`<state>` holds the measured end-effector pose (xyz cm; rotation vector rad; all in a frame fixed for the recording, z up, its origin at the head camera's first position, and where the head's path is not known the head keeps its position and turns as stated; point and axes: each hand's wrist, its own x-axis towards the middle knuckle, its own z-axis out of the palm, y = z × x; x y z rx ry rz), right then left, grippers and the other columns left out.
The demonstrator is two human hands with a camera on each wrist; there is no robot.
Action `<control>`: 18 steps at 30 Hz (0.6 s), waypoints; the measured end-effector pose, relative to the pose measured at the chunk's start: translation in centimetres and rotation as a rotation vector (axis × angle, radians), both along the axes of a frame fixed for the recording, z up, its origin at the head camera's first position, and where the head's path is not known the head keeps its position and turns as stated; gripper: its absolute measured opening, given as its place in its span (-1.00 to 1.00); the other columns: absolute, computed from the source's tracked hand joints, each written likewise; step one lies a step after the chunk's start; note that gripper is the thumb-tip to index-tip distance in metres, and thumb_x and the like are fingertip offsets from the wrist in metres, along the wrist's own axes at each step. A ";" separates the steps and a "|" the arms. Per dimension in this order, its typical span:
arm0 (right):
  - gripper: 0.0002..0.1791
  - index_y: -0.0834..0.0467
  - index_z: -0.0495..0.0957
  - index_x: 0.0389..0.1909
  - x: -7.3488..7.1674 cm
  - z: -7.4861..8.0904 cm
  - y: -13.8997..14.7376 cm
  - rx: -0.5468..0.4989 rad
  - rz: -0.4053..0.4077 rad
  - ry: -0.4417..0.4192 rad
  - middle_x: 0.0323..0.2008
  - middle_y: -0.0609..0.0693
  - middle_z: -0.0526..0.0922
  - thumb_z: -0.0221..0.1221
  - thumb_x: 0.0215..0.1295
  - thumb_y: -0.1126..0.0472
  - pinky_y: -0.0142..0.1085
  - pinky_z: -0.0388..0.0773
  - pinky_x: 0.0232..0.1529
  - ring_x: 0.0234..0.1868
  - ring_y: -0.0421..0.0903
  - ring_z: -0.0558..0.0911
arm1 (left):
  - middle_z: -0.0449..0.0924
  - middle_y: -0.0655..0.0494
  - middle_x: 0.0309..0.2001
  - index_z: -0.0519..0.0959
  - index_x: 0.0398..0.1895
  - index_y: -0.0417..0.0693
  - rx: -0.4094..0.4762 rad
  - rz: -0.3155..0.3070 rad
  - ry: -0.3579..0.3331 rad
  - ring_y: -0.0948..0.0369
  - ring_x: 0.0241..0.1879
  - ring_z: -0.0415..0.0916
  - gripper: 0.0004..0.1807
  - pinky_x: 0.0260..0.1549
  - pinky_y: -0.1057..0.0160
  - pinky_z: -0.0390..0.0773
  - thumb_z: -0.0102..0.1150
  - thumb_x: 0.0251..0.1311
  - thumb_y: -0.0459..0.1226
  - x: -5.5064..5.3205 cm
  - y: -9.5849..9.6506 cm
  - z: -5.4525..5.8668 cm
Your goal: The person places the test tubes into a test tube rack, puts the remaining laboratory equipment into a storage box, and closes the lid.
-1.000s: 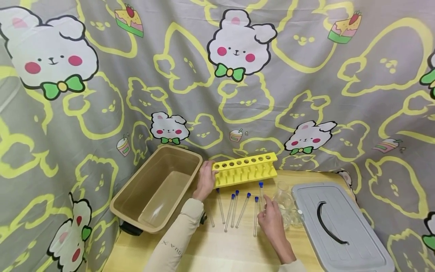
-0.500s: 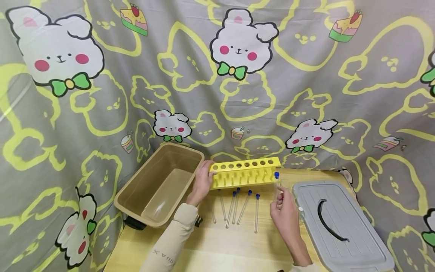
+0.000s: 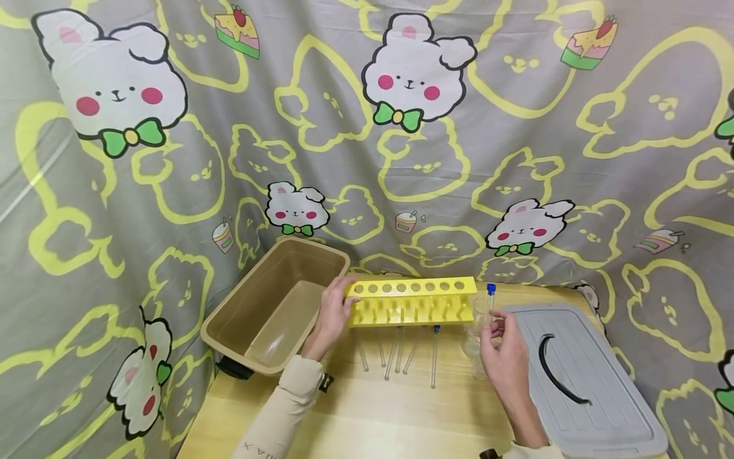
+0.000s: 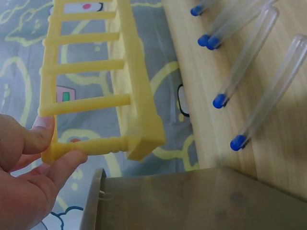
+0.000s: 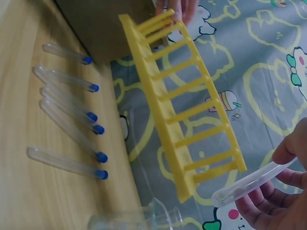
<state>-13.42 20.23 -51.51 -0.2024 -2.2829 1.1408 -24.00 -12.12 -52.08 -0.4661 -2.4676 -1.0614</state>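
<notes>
In the head view my left hand [image 3: 331,315] grips the left end of a yellow test tube rack [image 3: 411,296]. The left wrist view has thumb and fingers [image 4: 64,167] pinching the rack's end bar. My right hand [image 3: 507,350] holds a clear test tube [image 3: 491,301] with a blue cap upright, just right of the rack. Seen from the right wrist, that tube's bare rounded end [image 5: 223,196] points toward the rack's near end. Several more capped test tubes [image 3: 434,366] lie on the table in front of the rack, which overlaps most of their caps in the head view.
A brown plastic bin [image 3: 287,264] stands at the left, close by my left hand. Clear glassware [image 3: 471,344] sits behind my right hand, partly hidden. A grey lid [image 3: 613,376] with a black handle lies on the right. Patterned cloth [image 3: 424,166] hangs behind the table.
The rack has come nearer and its top has turned level, now covering tube caps. My right hand has carried its test tube rightward and up, away from the tubes lying on the table.
</notes>
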 end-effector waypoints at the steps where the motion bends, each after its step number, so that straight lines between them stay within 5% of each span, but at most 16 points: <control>1: -0.68 0.28 0.53 0.08 0.1 0.2 0.2 -0.002 -0.005 0.001 -0.32 0.04 0.59 0.10 0.33 0.44 -0.68 0.40 -0.40 -0.32 -0.25 0.50 | 0.63 -0.22 0.08 0.60 0.11 -0.37 0.001 -0.002 -0.003 -0.13 0.09 0.61 -0.53 0.12 0.07 0.60 0.44 0.08 -0.46 0.3 -0.1 0.0; 10: -0.73 0.30 0.56 0.05 0.5 1.0 1.5 -0.001 -0.016 0.063 -0.30 0.04 0.60 0.18 0.34 0.41 -0.71 0.42 -0.37 -0.30 -0.39 0.48 | 0.63 -0.21 0.10 0.61 0.11 -0.35 -0.033 -0.054 -0.061 -0.12 0.13 0.58 -0.53 0.17 0.00 0.56 0.45 0.08 -0.43 3.4 -1.0 -0.3; 18: -0.77 0.31 0.63 -0.01 0.7 1.5 1.6 -0.011 -0.011 0.123 -0.26 0.07 0.65 0.25 0.34 0.40 -0.69 0.48 -0.31 -0.25 -0.35 0.53 | 0.66 -0.22 0.03 0.63 0.06 -0.36 -0.081 -0.087 -0.057 -0.13 0.06 0.62 -0.53 0.07 -0.01 0.62 0.47 0.02 -0.47 5.8 -1.6 -2.2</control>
